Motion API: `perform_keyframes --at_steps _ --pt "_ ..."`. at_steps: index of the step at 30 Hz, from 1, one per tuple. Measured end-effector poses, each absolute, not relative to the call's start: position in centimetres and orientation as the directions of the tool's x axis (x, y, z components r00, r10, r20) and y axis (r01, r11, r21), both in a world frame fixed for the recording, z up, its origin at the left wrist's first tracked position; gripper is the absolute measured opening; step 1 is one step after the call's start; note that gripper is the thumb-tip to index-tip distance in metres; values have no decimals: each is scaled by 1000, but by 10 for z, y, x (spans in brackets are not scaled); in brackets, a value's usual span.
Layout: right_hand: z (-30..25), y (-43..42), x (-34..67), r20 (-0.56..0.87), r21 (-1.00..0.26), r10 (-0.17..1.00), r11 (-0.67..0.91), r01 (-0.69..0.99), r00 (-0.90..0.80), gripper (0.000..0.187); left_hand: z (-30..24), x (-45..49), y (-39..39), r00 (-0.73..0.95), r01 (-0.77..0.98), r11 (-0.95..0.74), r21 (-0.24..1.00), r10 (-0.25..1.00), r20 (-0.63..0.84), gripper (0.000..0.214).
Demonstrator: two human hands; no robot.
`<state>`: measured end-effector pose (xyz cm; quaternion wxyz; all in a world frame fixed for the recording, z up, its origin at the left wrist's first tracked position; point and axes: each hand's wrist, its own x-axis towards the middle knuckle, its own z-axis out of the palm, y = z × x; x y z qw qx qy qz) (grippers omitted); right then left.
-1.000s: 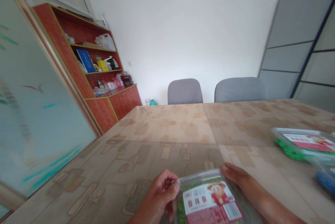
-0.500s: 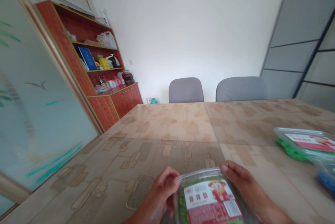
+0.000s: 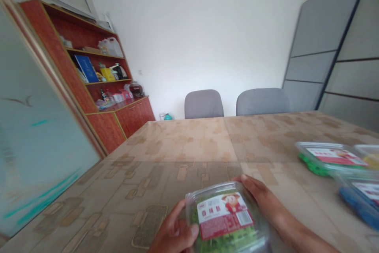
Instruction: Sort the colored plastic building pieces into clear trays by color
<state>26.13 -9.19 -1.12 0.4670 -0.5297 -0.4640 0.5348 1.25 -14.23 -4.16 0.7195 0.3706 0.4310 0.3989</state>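
A clear plastic box (image 3: pixel 225 213) with light green pieces inside and a red-and-white label on its lid is at the near edge of my view, over the patterned tablecloth. My left hand (image 3: pixel 177 231) grips its left side, thumb over the lid's near-left edge. On the far right corner lies my right hand (image 3: pixel 257 193), fingers curled around the rim. The lid looks closed. The box's near edge is cut off by the frame.
To the right on the table (image 3: pixel 189 138) stand similar boxes: one with bright green pieces (image 3: pixel 314 164), one with blue pieces (image 3: pixel 358 203), one with yellow contents (image 3: pixel 371 160). Two grey chairs (image 3: pixel 204 104) stand behind. A red-brown shelf cabinet (image 3: pixel 115 120) is at back left.
The view has turned right, bringing more of the right-hand boxes into sight. My left hand has slid nearer along the box's left side. The right hand stays at the far corner.
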Motion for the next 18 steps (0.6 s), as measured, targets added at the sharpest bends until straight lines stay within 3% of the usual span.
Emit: perform_keyframes --at_steps 3,7,14,18 --pt "-8 -98 270 -163 -978 984 -151 147 -77 65 -36 12 -136 234 -256 349 902 927 -292 87" --pt "-14 -110 269 -229 -953 958 -184 240 -175 68 -28 8 -129 119 -160 303 940 951 -286 100" --pt "-22 -111 256 -198 -979 972 -190 73 -126 62 -30 4 -126 123 -124 273 954 958 -258 105" --pt "-26 -111 253 -165 -985 980 -169 -32 -109 48 -32 5 -125 147 -176 280 944 955 -256 102"
